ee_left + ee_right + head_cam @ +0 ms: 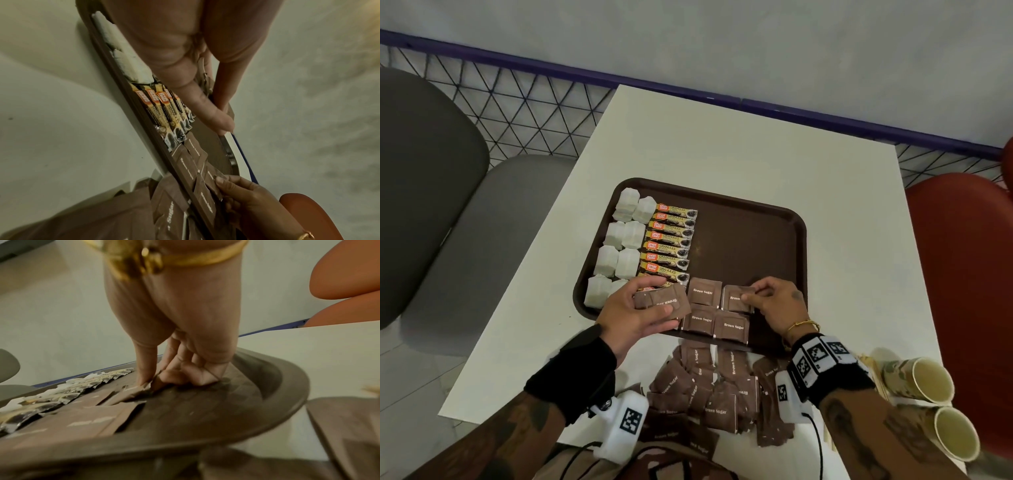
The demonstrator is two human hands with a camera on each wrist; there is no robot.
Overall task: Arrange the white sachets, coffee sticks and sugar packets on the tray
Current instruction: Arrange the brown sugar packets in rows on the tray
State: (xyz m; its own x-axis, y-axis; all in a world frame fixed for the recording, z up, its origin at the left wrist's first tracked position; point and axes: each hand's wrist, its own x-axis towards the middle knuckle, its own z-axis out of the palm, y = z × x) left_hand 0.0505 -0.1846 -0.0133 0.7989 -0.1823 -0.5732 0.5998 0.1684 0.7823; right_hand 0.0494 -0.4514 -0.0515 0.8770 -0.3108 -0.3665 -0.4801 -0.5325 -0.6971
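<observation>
A brown tray point(756, 219) lies on the white table. White sachets point(625, 240) fill its left column, with coffee sticks point(671, 240) stacked beside them. Brown sugar packets point(703, 293) lie in rows near the tray's front edge. My left hand point(637, 308) grips a small stack of brown sugar packets point(664, 301) above the tray's front left. My right hand point(774, 301) pinches one sugar packet point(734, 298) lying flat on the tray; in the right wrist view its fingertips point(144, 381) press that packet's edge. A loose pile of sugar packets point(709, 387) lies in front of the tray.
Two paper cups point(928, 383) lie on their sides at the table's right front, beside wooden stirrers. A red chair point(962, 257) stands to the right, grey chairs point(465, 240) to the left. The tray's right half point(750, 246) is bare.
</observation>
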